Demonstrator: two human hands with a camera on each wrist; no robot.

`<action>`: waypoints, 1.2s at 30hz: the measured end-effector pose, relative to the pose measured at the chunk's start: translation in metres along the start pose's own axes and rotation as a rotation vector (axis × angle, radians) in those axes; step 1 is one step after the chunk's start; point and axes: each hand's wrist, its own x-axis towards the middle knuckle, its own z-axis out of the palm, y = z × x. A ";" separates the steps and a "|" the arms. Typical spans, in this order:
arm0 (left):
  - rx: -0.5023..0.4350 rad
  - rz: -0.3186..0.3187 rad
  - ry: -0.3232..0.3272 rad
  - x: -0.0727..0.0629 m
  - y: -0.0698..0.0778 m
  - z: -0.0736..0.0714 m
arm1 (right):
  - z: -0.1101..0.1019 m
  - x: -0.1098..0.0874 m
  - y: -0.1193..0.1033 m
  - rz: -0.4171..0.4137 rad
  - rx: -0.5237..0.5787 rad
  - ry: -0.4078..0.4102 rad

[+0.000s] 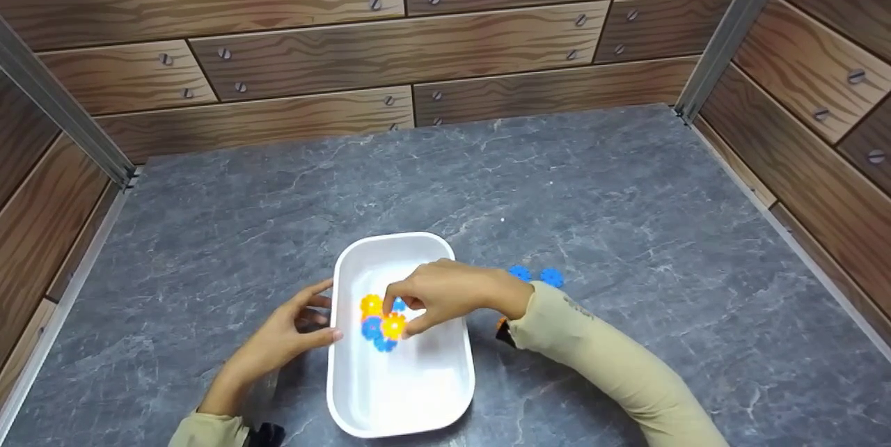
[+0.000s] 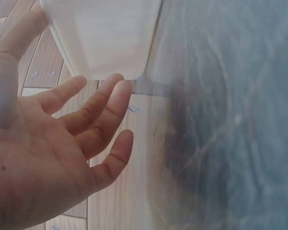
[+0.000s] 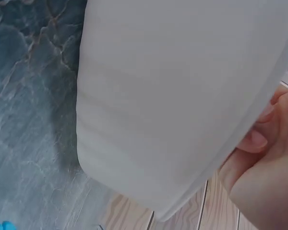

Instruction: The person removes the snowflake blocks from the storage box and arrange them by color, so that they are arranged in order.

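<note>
A white tray (image 1: 400, 426) lies on the table, with yellow and blue notched plastic discs inside. My right hand (image 1: 438, 294) reaches over its right wall, thumb and forefinger pinching a yellow notched disc (image 1: 394, 326). Close by lie another yellow disc (image 1: 372, 305) and several blue discs (image 1: 372, 328), partly covered by the fingers. My left hand (image 1: 282, 335) is at the tray's left side, its thumb touching the rim. The left wrist view shows that hand's fingers (image 2: 98, 112) loosely spread by the outer wall. In the right wrist view, the tray wall (image 3: 173, 105) hides the pinching fingertips.
Right of the tray, two blue discs (image 1: 552, 277) lie on the dark marbled table (image 1: 592, 189), one partly behind the right wrist. A bit of orange (image 1: 501, 322) shows beside the right cuff. Wood-patterned panels (image 1: 390, 43) wall the table at the back and sides.
</note>
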 end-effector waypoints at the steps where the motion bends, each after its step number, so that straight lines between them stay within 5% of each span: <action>1: 0.001 0.002 -0.001 0.000 0.000 0.000 | 0.000 -0.001 0.000 0.000 0.003 0.004; 21: -0.013 -0.019 0.004 0.001 0.001 -0.001 | -0.016 -0.032 0.017 0.030 0.075 0.098; 36: -0.003 0.001 0.003 0.001 -0.001 -0.001 | -0.025 -0.075 0.030 0.092 0.083 0.161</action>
